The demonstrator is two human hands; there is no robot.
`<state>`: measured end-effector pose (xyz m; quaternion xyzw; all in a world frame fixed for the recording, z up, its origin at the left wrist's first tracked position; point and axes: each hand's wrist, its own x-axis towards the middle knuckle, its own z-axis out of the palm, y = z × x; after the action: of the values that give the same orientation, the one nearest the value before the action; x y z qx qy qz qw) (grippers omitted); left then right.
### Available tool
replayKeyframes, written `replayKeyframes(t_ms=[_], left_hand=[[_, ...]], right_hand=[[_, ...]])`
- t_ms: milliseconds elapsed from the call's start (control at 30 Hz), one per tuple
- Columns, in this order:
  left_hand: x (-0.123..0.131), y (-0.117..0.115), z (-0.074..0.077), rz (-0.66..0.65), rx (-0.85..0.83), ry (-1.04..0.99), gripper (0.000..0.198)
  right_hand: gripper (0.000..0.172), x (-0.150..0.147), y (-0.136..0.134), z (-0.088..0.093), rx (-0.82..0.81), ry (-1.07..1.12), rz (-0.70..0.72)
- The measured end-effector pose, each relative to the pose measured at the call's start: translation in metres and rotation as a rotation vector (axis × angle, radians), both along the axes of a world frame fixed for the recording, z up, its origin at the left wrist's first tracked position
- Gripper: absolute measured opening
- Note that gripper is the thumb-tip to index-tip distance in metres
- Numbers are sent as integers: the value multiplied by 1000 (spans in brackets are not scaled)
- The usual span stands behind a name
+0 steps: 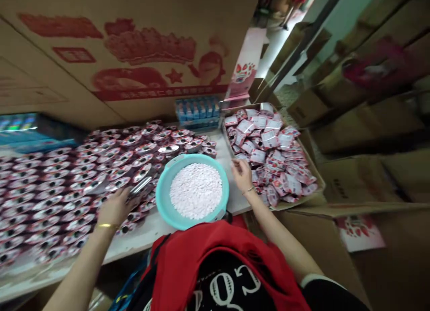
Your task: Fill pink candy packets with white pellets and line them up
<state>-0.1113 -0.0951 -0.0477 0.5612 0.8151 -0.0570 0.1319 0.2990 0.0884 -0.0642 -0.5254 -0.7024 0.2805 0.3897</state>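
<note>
My left hand (116, 207), with a yellow bracelet at its wrist, is above the rows of small packets on the left. Its fingers are closed on a shiny silver thing (140, 185), blurred, whose kind I cannot make out. Many upright packets (74, 185) with dark round openings stand around it. A turquoise basin (164, 203) full of small white tablets (196, 190) sits in front of me. My right hand (242, 174) is at the left edge of a carton, fingers loosely bent and apart, with nothing visible in them. Printed pink and white packets (268, 141) are heaped in that carton.
The carton (319, 183) is right of the basin on the white table (134, 244). Blue boxed packs (198, 112) and a teal display box (36, 132) stand behind. A large printed cardboard box (134, 47) forms the back. More cartons (366, 123) are stacked at right.
</note>
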Motion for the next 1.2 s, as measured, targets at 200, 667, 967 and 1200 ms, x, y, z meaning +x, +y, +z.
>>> replayKeyframes(t_ms=[200,667,967,1200], left_hand=[[35,4,4,49,187,-50,50],[147,124,-81,-460,1,-51,34],[190,69,-103,-510,-79,-514,36],[176,51,-84,-363,11,-735,31]], right_hand=[[55,81,78,-28,45,-381,-295],[57,100,37,-12,-215,-127,-130],[40,46,-37,40,-567,744,-173],[39,10,-49,31,-928,1070,-78]])
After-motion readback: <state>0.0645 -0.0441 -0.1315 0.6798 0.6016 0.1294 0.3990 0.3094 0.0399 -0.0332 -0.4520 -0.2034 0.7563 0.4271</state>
